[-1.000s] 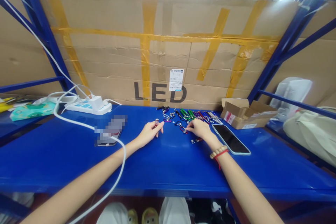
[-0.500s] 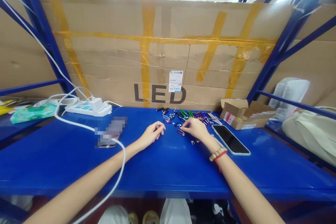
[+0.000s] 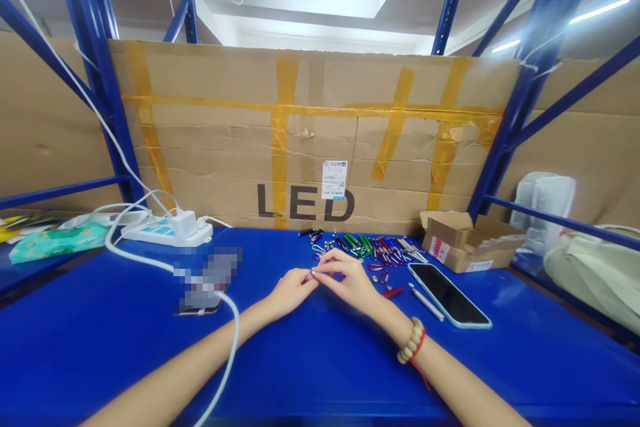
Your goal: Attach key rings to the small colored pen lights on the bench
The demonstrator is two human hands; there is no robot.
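Note:
My left hand (image 3: 293, 291) is closed, its thumb and forefinger pressed around a small shiny piece that is mostly hidden. My right hand (image 3: 349, 280) meets it from the right, thumb and forefinger pinched at the same spot; what they pinch is too small to name. Behind the right hand lie several small coloured metal tubes (image 3: 356, 243) with clips, in green, red, purple and silver. Some carabiner clips (image 3: 383, 277) are loose near them. Beside the right wrist lie a red tube (image 3: 393, 293) and a silver pen-like stick (image 3: 427, 302).
A phone (image 3: 450, 297) lies at the right, before an open small cardboard box (image 3: 470, 243). On the left are a blurred-out phone (image 3: 207, 287), a power strip (image 3: 165, 231) and a white cable (image 3: 231, 340) crossing over my left forearm. A large cardboard sheet (image 3: 225, 147) stands behind.
My right hand has moved left from the clips to my left hand, and their fingertips now meet. The camera view has tilted upward.

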